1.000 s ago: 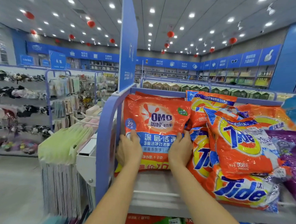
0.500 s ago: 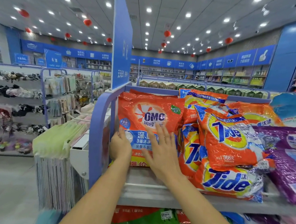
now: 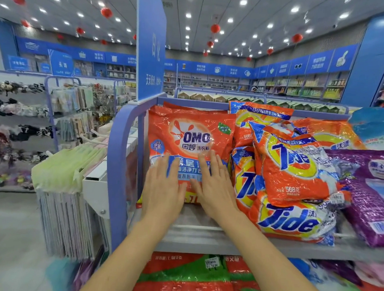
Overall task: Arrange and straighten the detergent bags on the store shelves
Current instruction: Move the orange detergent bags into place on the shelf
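Print low on OMO bag point(image 3: 192, 131) hidden under left hand point(image 3: 163, 188), right hand point(image 3: 215, 188).

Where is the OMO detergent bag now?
In the head view the OMO bag stands at the left end of the upper shelf, between the blue shelf frame and the Tide bags.

The left hand point(image 3: 163, 188) no longer grips the edge of the OMO bag point(image 3: 191, 134) at 8 o'clock. It now lies flat on the front of the bag, fingers straight, near 6 o'clock. The right hand point(image 3: 215, 188) has also left the edge at 4 o'clock, where it held one second ago. It presses flat just beside the left one, fingers pointing to 11 o'clock. The two hands are now closer together.
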`<action>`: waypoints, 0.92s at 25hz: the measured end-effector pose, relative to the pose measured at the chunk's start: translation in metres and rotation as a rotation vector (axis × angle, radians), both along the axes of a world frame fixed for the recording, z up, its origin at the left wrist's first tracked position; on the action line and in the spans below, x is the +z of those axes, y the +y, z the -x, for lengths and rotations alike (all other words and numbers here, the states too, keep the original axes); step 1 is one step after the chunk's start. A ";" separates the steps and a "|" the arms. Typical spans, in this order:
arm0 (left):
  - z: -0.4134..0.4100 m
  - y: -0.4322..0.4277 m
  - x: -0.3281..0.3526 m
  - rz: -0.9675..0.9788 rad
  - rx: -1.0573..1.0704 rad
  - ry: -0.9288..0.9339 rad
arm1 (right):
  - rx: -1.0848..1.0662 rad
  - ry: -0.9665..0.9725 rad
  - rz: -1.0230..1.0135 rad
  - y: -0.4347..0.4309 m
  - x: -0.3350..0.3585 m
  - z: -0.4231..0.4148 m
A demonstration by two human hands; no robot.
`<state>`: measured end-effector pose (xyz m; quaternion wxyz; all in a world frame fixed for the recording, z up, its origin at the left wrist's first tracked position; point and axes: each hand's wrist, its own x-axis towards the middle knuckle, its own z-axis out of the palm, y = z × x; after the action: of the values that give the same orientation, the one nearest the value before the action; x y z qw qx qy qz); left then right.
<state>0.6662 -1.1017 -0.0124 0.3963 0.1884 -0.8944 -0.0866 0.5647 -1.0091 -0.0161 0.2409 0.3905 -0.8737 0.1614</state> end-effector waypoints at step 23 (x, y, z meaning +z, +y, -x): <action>-0.006 0.007 -0.012 -0.008 -0.053 0.057 | 0.039 0.166 0.443 0.170 0.003 -0.079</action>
<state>0.6717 -1.0950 -0.0245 0.4185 0.1635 -0.8871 -0.1060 0.6441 -0.8390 -0.0129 0.3887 0.3571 -0.7863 0.3212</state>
